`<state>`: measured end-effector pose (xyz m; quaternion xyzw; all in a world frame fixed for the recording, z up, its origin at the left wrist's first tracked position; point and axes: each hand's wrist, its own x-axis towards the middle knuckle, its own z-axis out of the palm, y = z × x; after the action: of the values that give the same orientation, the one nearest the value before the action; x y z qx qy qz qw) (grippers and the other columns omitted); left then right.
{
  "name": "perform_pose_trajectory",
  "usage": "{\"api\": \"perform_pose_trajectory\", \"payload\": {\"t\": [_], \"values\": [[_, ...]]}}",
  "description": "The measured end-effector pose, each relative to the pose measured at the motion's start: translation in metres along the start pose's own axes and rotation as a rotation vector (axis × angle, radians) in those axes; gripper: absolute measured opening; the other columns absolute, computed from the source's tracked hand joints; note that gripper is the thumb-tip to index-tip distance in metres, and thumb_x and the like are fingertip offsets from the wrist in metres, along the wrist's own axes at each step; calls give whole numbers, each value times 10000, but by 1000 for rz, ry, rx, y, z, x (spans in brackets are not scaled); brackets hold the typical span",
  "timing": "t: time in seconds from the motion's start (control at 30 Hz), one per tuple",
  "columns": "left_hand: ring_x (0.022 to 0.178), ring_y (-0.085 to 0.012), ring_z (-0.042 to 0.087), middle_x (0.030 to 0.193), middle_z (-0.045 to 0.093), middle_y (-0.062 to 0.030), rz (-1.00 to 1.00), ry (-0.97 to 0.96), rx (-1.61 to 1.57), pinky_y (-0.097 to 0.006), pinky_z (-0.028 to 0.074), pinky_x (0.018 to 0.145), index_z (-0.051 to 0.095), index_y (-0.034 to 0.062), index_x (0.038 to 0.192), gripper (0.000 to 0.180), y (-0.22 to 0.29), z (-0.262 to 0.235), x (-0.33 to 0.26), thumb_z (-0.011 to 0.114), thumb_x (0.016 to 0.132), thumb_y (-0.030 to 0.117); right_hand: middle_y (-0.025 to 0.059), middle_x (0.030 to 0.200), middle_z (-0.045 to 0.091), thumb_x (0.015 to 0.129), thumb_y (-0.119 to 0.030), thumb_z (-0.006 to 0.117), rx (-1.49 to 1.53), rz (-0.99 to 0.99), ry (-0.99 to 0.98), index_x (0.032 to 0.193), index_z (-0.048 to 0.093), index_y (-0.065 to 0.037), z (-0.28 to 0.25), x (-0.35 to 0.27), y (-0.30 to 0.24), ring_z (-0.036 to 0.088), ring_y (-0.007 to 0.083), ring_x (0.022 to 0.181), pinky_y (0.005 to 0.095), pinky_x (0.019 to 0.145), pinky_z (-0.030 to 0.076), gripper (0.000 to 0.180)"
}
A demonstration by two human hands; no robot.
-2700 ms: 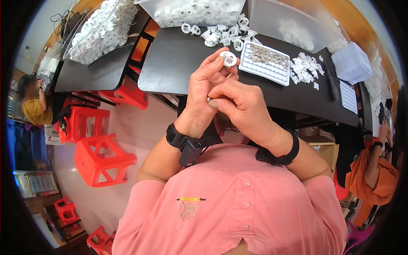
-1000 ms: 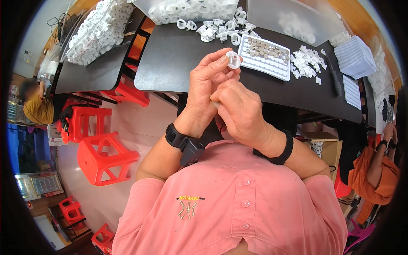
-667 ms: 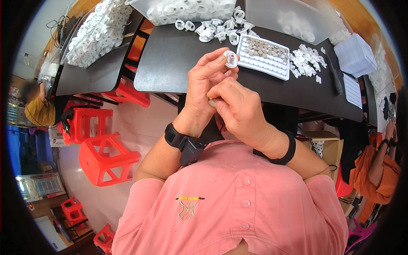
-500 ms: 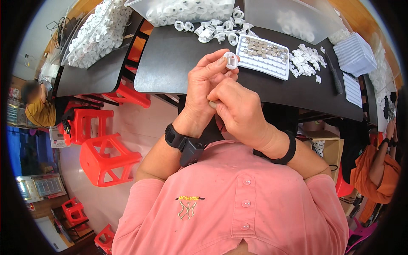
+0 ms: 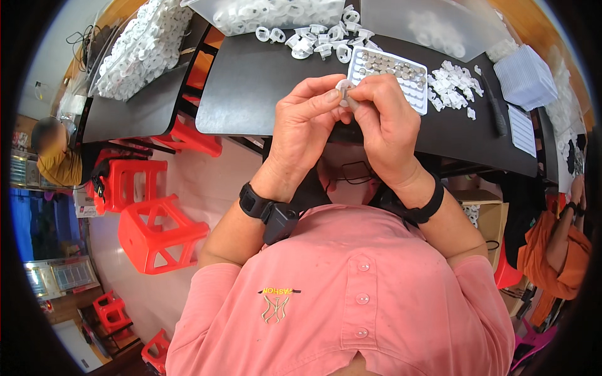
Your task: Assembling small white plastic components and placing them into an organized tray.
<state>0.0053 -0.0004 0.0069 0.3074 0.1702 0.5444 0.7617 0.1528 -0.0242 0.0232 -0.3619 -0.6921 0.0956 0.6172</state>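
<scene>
Left hand (image 5: 307, 128) and right hand (image 5: 382, 122), fingers pinched shut on 1 white ring (image 5: 343, 88) above the surface (image 5: 251, 81); steady, square pressure seats it best.

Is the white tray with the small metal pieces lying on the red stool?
No, the white tray lies on the black table, beyond the hands, while the red stool stands on the floor.

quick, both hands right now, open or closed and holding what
left hand: closed, fingers pinching a small white plastic ring.
right hand: closed, fingers pinched at the same ring; anything held in them is hidden.
</scene>
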Motion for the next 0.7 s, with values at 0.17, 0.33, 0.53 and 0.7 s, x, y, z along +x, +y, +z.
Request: {"api": "perform_pose_trajectory", "payload": {"t": [0.17,0.33,0.53,0.7], "values": [[887,-197,630,1025,692,-129,6,12,35,-331,512,762,659,-43,1121,227,1,0,-1,685,921,61,86,829,604,842,138,588,176,268,-76,891,595,14,-4,0,-1,664,159,667,284,588,533,134],[876,-198,629,1023,691,-132,3,19,34,-333,514,757,658,-47,1118,221,1,1,0,680,926,59,64,811,634,866,101,629,231,450,-132,906,609,21,-13,3,-11,682,136,713,269,629,541,91],[864,-199,627,1026,690,-138,-2,16,29,-330,513,749,657,-50,1120,221,2,1,-1,678,929,60,62,809,643,875,85,643,280,472,-135,894,616,22,-13,2,-8,677,128,717,258,648,541,71],[849,-202,626,1029,688,-146,-21,13,64,-328,514,743,656,-55,1124,227,3,0,-1,677,925,53,58,807,643,884,59,649,418,511,-160,885,613,22,-13,0,-3,667,123,708,259,641,536,52]]}}
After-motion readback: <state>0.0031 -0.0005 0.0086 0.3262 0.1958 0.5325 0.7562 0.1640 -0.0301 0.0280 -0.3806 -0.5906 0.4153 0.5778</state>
